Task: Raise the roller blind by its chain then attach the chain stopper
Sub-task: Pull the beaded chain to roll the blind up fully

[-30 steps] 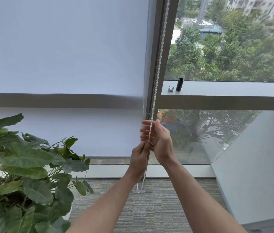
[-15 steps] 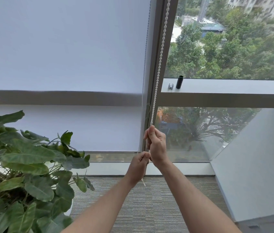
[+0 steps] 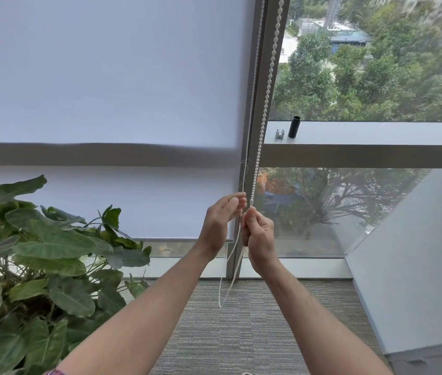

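- The blind [image 3: 106, 77] is the biggest thing in view, a pale sheet over the left window pane; its bottom bar [image 3: 182, 239] hangs low, just above the sill, with a strip of glass showing under it.
- The frame [image 3: 266, 77] stands upright just right of the blind, and a crossbar [image 3: 363, 155] runs from it to the right edge.
- The carpet [image 3: 241, 334] is grey and ribbed, filling the floor below the window.
- The plant [image 3: 38, 253] fills the lower left with broad green leaves, in front of the blind's lower part.
- A ledge [image 3: 377, 132] lies on top of the crossbar, pale and flat.
- The chain [image 3: 268, 77] is white and beaded. One strand runs down in front of the frame to the right hand; a thinner strand lies close along the blind's edge. Below the hands the loop hangs slack and ends above the carpet.
- The right hand [image 3: 257, 234] is curled round the chain, thumb up, pinching it just under a longer white joiner bead.
- The left hand [image 3: 220, 220] sits just left of the right one, fingers loosely spread and bent toward the thin strand; whether they touch it I cannot tell.
- A black tube [image 3: 294, 127] stands upright on the ledge near the frame.
- A small grey clip [image 3: 279, 133] sits just left of the tube; possibly the stopper, but too small to tell.
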A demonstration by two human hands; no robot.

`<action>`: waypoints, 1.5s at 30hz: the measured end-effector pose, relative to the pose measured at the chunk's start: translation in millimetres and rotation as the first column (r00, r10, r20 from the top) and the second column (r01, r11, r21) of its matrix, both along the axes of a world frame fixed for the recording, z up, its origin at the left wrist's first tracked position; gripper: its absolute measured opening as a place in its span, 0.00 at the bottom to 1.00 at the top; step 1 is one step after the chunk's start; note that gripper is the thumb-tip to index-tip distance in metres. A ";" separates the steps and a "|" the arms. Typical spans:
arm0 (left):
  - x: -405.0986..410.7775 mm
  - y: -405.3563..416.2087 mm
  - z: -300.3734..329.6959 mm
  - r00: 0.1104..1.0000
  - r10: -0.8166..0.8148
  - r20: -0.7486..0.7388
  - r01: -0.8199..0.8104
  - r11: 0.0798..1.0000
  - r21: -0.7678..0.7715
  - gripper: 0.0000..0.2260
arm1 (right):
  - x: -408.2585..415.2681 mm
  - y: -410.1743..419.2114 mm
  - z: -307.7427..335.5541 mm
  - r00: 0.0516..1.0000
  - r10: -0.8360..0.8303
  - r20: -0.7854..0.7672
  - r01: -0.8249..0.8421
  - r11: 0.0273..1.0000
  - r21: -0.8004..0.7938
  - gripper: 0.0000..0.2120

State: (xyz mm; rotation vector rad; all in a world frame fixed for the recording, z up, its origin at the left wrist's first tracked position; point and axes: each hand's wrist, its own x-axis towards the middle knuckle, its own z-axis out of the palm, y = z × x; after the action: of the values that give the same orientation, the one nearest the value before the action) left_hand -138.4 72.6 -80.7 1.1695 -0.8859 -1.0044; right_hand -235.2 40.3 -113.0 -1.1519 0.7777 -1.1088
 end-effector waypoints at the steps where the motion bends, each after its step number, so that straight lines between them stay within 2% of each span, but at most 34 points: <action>1: -2.9 -3.6 10.7 1.000 -0.011 -0.009 0.011 0.998 -0.054 0.14 | 1.4 0.8 -0.4 1.000 -0.001 0.001 0.001 1.000 0.003 0.24; 5: -14.5 -14.0 53.8 0.992 -0.123 -0.005 0.118 0.963 -0.242 0.16 | 6.5 5.2 -1.3 1.000 0.009 0.011 -0.009 1.000 0.012 0.25; 9: -18.7 -21.7 67.4 0.994 -0.108 -0.015 0.099 0.953 -0.286 0.15 | 7.5 6.1 -0.9 1.000 0.007 -0.008 -0.007 1.000 0.011 0.26; 14: -18.0 -20.4 41.8 0.999 0.002 0.033 0.005 0.977 -0.214 0.17 | 6.3 11.6 -12.5 0.991 0.020 -0.131 -0.014 0.999 0.047 0.26; 19: -8.4 -8.4 3.2 0.997 0.072 0.029 -0.069 0.993 -0.091 0.18 | -6.3 16.4 -35.2 0.954 0.195 -0.227 -0.173 0.978 0.114 0.26; 22: -2.0 -6.2 -8.9 0.995 0.091 0.039 -0.089 0.994 -0.058 0.16 | -8.9 6.5 -36.0 0.935 0.214 -0.283 -0.172 0.971 0.167 0.15; 24: -1.3 -5.3 -17.6 0.996 0.083 0.043 -0.082 0.996 -0.026 0.16 | -8.1 -5.6 -29.8 0.947 0.159 -0.281 -0.110 0.977 0.182 0.23; 28: -7.6 1.3 -39.8 0.997 0.055 0.048 -0.057 0.998 0.035 0.17 | -1.1 -21.4 20.3 0.991 0.043 -0.127 -0.042 0.999 0.015 0.19; 31: -15.1 3.7 -45.8 0.999 0.034 0.030 -0.036 0.997 0.072 0.20 | 10.8 -20.2 67.7 0.994 0.098 0.045 -0.092 0.987 -0.135 0.19; 33: -19.4 3.2 -43.9 1.000 0.023 -0.001 -0.023 0.996 0.085 0.22 | 17.7 -17.3 83.7 0.992 0.096 0.076 -0.079 0.977 -0.198 0.17; 36: -22.8 3.6 -44.1 1.000 0.006 -0.018 -0.005 0.996 0.088 0.23 | 21.6 -16.9 82.1 0.994 0.025 0.104 -0.006 0.984 -0.179 0.19; 39: -22.4 5.5 -42.0 0.999 -0.012 0.040 0.009 0.997 0.083 0.22 | 22.1 -16.8 80.7 0.992 -0.024 0.127 0.043 0.987 -0.152 0.20; 42: -16.5 7.6 -35.3 0.990 -0.057 0.128 0.047 0.995 0.083 0.20 | 21.0 -17.4 80.8 0.988 -0.027 0.154 0.049 0.988 -0.145 0.20; 45: -8.8 11.0 -33.4 0.978 -0.150 0.148 0.141 0.988 0.069 0.15 | 19.5 -16.3 79.8 0.985 -0.018 0.172 0.042 0.990 -0.133 0.19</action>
State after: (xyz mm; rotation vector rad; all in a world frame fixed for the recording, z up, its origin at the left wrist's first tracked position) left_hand -147.2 83.6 -114.1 1.2571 -1.0828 -1.0758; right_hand -215.6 24.0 -33.2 -1.1438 0.5953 -1.2837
